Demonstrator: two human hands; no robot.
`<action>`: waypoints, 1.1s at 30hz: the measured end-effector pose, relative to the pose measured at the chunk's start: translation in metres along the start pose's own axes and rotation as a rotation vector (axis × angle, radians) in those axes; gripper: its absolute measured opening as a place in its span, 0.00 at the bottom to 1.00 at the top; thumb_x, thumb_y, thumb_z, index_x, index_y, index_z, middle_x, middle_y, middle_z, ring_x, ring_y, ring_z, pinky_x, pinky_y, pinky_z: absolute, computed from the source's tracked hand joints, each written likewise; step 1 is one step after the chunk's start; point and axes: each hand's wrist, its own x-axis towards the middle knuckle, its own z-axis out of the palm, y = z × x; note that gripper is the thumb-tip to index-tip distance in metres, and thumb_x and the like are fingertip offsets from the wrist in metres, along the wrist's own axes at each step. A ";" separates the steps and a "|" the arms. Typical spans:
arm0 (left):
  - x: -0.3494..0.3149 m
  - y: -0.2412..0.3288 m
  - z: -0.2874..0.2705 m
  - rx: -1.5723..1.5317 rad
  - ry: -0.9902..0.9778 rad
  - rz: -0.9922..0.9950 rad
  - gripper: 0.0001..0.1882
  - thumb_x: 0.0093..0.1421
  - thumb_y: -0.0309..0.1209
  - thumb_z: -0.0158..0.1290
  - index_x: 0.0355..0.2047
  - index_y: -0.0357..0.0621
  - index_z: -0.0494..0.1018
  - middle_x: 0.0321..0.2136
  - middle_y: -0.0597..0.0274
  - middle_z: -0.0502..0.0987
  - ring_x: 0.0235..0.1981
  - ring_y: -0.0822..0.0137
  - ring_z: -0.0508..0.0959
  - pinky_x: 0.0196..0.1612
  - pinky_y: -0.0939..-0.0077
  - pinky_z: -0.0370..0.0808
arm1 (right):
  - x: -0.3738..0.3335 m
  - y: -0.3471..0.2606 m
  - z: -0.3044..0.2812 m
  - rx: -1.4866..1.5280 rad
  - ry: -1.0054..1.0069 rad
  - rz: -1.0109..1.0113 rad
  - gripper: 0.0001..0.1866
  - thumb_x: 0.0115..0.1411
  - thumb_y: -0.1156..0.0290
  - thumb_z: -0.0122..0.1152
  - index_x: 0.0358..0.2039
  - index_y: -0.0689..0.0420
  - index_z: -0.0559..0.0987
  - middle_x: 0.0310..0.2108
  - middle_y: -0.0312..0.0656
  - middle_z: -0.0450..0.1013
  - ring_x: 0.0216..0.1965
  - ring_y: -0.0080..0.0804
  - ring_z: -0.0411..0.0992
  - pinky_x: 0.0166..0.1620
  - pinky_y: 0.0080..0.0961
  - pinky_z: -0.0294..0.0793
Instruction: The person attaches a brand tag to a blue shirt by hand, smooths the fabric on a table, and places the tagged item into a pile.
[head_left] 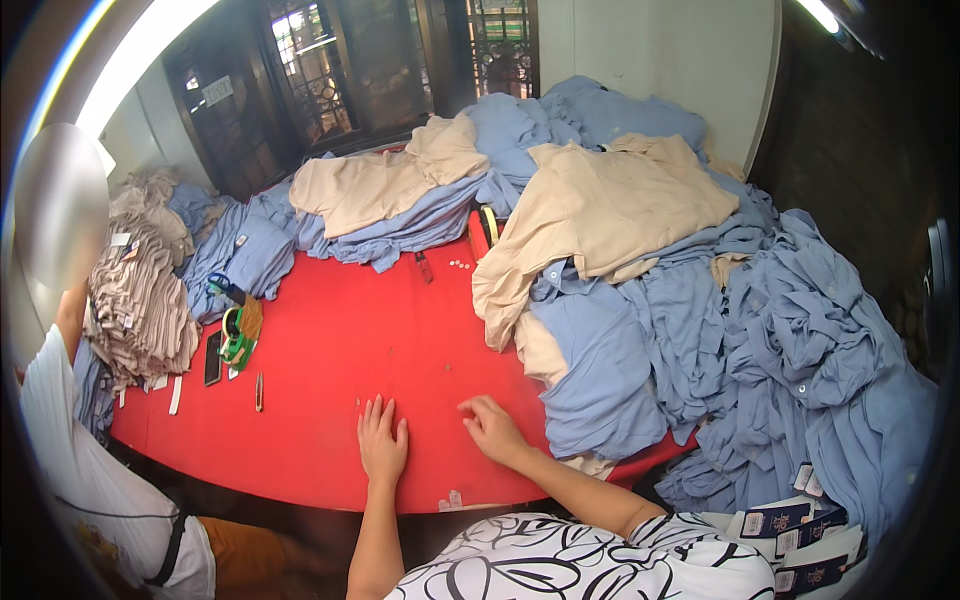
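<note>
Apparently paused between garments, rests the left hand [382, 448] on the red worktop [330, 315] with fingers slightly spread, loosely curls the empty right hand's [496, 434] fingers, and probably needs a rightward reach to grasp the blue shirt [605, 370] just beside.

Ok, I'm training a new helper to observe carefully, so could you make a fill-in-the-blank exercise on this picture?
1. The tabletop is coloured ____.
2. The camera wearer's left hand lies palm ____.
3. The black phone lies to the ____ of the green tape dispenser.
4. The heaped garments at far right are coloured ____.

Missing words: red; down; left; blue.
</note>
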 end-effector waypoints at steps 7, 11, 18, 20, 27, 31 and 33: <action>-0.001 -0.003 0.000 0.011 0.016 -0.004 0.23 0.63 0.38 0.52 0.57 0.45 0.72 0.63 0.55 0.66 0.67 0.56 0.61 0.69 0.57 0.54 | 0.095 -0.014 -0.046 -0.718 0.404 -0.257 0.18 0.55 0.78 0.59 0.48 0.53 0.79 0.52 0.54 0.69 0.50 0.52 0.71 0.54 0.43 0.72; 0.004 0.006 0.001 -0.027 -0.002 0.009 0.23 0.63 0.38 0.52 0.57 0.45 0.72 0.63 0.55 0.67 0.66 0.55 0.62 0.69 0.57 0.55 | 0.138 0.022 -0.079 -0.545 0.271 -0.093 0.09 0.56 0.76 0.60 0.38 0.57 0.81 0.44 0.51 0.74 0.46 0.51 0.73 0.51 0.42 0.73; -0.002 -0.009 -0.007 0.020 0.026 -0.028 0.23 0.63 0.38 0.52 0.58 0.46 0.72 0.63 0.54 0.67 0.66 0.55 0.62 0.70 0.57 0.53 | 0.172 -0.040 -0.219 -0.372 1.023 -0.261 0.11 0.63 0.73 0.53 0.43 0.60 0.79 0.41 0.50 0.75 0.43 0.50 0.74 0.48 0.39 0.72; -0.004 -0.015 -0.010 0.043 0.032 -0.024 0.23 0.63 0.38 0.52 0.58 0.47 0.72 0.63 0.54 0.66 0.67 0.56 0.61 0.70 0.56 0.53 | 0.184 -0.018 -0.231 -0.685 0.973 -0.193 0.12 0.62 0.73 0.52 0.44 0.61 0.79 0.41 0.53 0.75 0.43 0.53 0.74 0.48 0.40 0.72; 0.016 -0.025 -0.019 -0.210 -0.095 -0.077 0.24 0.62 0.38 0.54 0.59 0.46 0.70 0.63 0.54 0.66 0.66 0.53 0.60 0.68 0.54 0.56 | 0.182 0.057 -0.263 -0.918 0.699 0.269 0.20 0.60 0.66 0.56 0.49 0.63 0.78 0.49 0.58 0.74 0.50 0.56 0.72 0.53 0.44 0.70; 0.091 -0.061 -0.057 -0.255 0.054 -0.044 0.23 0.62 0.35 0.55 0.57 0.45 0.71 0.60 0.52 0.67 0.63 0.51 0.64 0.64 0.56 0.63 | 0.179 -0.043 -0.150 -0.633 0.830 -0.194 0.23 0.60 0.70 0.57 0.56 0.60 0.73 0.59 0.53 0.67 0.60 0.52 0.64 0.61 0.45 0.62; 0.140 -0.103 -0.076 -0.151 0.125 -0.031 0.22 0.61 0.34 0.55 0.56 0.44 0.71 0.59 0.52 0.69 0.61 0.51 0.66 0.62 0.56 0.65 | 0.188 -0.065 -0.026 -0.283 0.445 -0.322 0.21 0.62 0.71 0.57 0.55 0.60 0.73 0.57 0.52 0.67 0.62 0.52 0.63 0.64 0.44 0.58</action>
